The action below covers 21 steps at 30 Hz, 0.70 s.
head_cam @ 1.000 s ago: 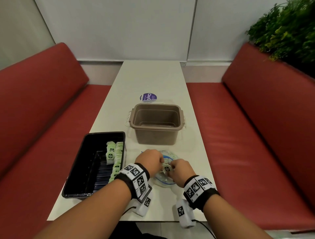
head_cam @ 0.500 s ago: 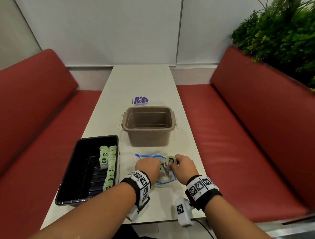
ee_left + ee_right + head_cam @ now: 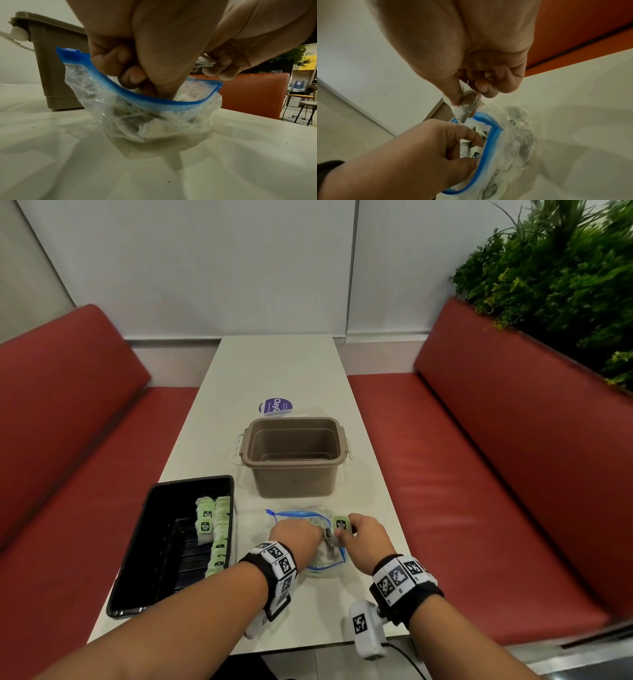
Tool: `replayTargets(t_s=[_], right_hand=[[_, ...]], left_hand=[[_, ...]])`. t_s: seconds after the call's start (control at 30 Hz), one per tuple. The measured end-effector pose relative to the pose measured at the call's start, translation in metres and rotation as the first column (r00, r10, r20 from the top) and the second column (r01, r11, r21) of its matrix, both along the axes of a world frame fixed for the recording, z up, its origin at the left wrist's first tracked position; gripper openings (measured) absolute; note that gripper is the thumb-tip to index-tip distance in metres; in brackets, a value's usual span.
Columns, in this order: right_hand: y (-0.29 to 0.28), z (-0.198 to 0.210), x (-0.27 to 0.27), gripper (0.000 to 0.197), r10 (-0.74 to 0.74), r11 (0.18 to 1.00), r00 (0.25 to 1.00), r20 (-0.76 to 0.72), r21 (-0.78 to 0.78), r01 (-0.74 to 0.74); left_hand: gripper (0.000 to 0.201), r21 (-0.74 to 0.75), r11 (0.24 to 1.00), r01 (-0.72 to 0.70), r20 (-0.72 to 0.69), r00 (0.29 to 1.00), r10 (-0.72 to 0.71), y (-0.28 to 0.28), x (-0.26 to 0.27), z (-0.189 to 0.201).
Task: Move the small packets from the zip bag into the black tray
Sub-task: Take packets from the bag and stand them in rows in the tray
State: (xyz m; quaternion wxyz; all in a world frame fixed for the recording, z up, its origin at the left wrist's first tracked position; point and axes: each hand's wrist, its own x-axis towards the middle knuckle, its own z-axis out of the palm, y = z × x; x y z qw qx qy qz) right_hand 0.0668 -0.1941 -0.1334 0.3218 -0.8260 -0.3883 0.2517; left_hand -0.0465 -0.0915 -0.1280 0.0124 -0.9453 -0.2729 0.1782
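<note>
The clear zip bag with a blue zip lies open on the white table, just right of the black tray. Several green-tagged packets line the tray's right side. My left hand reaches into the bag's mouth, with thumb and fingers curled on white packets inside. My right hand pinches one small packet between thumb and fingers just above the zip; its green tag sticks up.
A brown plastic bin, with nothing in it, stands right behind the bag. A round purple label lies beyond it. Red benches flank the table, and a green plant is at the back right.
My right hand has drawn a packet up out of the bag and slightly to the right. The left hand has stayed in the bag's mouth. The head view has shifted.
</note>
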Motion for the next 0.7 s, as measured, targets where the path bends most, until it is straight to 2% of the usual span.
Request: replayTargets(t_s=[0.37, 0.43, 0.57, 0.7], right_hand=[[0.001, 0.001, -0.002, 0.020, 0.010, 1.000, 1.000, -0.013, -0.003, -0.010], [0.002, 0.004, -0.003, 0.023, 0.022, 1.000, 1.000, 0.013, 0.001, -0.022], [0.006, 0.008, -0.006, 0.034, -0.011, 0.999, 1.000, 0.006, 0.030, 0.011], [0.016, 0.008, -0.008, 0.025, -0.015, 0.998, 0.997, -0.075, 0.058, 0.019]], left_hand=[[0.020, 0.021, 0.996, -0.082, -0.064, 0.994, 0.083, 0.007, -0.002, 0.000], [0.021, 0.013, 0.996, -0.085, -0.004, 0.996, 0.086, 0.011, -0.004, 0.003], [0.022, -0.052, 0.998, -0.039, 0.223, 0.974, 0.050, 0.021, -0.015, 0.018], [0.022, -0.149, 0.989, -0.011, 0.413, 0.908, 0.072, 0.033, -0.027, 0.048]])
